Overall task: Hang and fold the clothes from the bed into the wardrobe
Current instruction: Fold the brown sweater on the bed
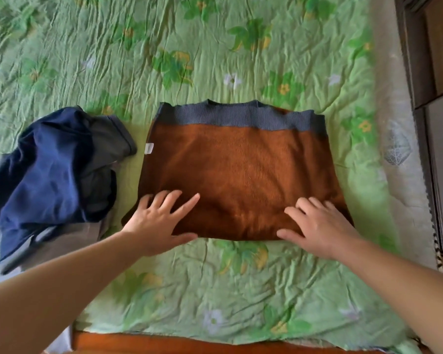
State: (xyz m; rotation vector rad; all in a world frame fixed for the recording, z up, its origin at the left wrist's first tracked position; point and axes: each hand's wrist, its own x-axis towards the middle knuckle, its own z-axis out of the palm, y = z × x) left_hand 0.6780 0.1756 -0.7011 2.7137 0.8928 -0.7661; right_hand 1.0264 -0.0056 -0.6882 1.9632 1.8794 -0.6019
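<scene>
A brown fleecy garment (243,169) with a blue-grey ribbed band along its far edge lies folded flat in the middle of the bed. My left hand (161,221) rests on its near left corner with fingers spread and straight. My right hand (317,226) lies flat on its near right corner, fingers also straight. To the left sits a crumpled heap of dark blue and grey clothes (54,169), apart from both hands.
The bed is covered by a wrinkled green floral bedspread (215,47). Its wooden frame edge (164,344) runs along the bottom. Dark brown wardrobe furniture (435,60) stands along the right side of the bed.
</scene>
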